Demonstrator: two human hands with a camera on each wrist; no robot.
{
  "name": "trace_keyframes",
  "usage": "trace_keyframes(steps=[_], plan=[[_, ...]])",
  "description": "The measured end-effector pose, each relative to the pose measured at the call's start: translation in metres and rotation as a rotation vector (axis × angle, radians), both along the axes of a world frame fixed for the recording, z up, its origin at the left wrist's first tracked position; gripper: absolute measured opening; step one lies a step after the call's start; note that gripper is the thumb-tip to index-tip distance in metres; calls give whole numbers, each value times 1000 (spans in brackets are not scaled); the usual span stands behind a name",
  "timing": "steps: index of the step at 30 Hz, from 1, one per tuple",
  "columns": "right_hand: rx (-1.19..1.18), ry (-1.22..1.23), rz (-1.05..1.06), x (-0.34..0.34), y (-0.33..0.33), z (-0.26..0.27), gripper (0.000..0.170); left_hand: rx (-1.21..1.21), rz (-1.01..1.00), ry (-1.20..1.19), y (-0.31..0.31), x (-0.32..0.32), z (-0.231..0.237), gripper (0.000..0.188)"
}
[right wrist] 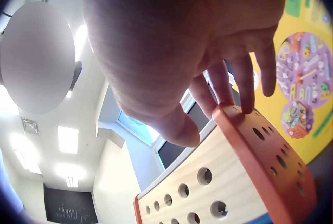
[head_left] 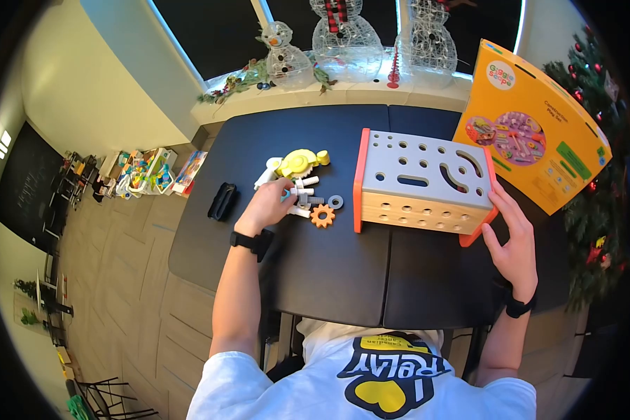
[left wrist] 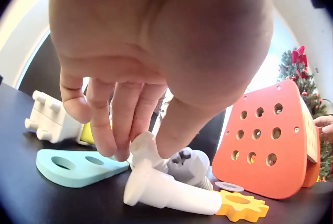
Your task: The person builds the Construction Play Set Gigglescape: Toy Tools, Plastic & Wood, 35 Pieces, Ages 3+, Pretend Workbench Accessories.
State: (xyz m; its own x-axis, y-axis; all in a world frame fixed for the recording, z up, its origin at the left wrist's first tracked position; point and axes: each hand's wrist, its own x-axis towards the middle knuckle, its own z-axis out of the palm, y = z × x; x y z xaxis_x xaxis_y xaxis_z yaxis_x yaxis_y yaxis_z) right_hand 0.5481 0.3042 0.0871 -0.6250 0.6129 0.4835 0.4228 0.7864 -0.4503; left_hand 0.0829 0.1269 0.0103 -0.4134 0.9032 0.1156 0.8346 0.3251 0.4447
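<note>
Over the small toy parts, my left hand [head_left: 266, 206] [left wrist: 156, 42] pinches a white piece [left wrist: 145, 148] between thumb and fingertips. Beside it lie a white bolt [left wrist: 174, 195], a grey bolt [left wrist: 190, 167], a teal flat piece [left wrist: 78, 168] with holes, an orange gear [head_left: 323, 216] and a grey washer [head_left: 335, 201]. My right hand [head_left: 516, 245] [right wrist: 182, 52] rests on the red end panel [right wrist: 260, 167] of the wooden toy box [head_left: 416, 212], fingers over its edge and thumb apart. The box's grey top [head_left: 427, 150] has round holes and slots.
Behind the small parts lies a yellow toy [head_left: 297, 163] with a white part. A black case [head_left: 222, 201] sits at the table's left. At the back right stands a yellow carton [head_left: 532, 119], with a decorated tree [head_left: 588, 238] beyond it.
</note>
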Motion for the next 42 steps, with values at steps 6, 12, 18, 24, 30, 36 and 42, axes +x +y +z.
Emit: trace_keyframes(steps=[6,12,18,24,30,36,42], plan=[[32,-17,-3,0,-6,3,52,195,39,-62,-22,5,19,29],[32,54,50,-7,-15,-3,41,391,36,-93,-26,42,65,27],[103,52,92,-19,-27,-10,37,481,-297,-25,-6,113,124,34],[114,74,110,-22,-30,-9,36,465,-638,-1,41,174,140,35],[106,96,87,-22,-26,-10,34,407,-827,96,83,197,139,34],[113,130,71,-21,-23,-14,34,316,-874,157,99,207,149,33],[102,150,61,-20,-20,-13,32,222,-926,152,106,212,163,27]])
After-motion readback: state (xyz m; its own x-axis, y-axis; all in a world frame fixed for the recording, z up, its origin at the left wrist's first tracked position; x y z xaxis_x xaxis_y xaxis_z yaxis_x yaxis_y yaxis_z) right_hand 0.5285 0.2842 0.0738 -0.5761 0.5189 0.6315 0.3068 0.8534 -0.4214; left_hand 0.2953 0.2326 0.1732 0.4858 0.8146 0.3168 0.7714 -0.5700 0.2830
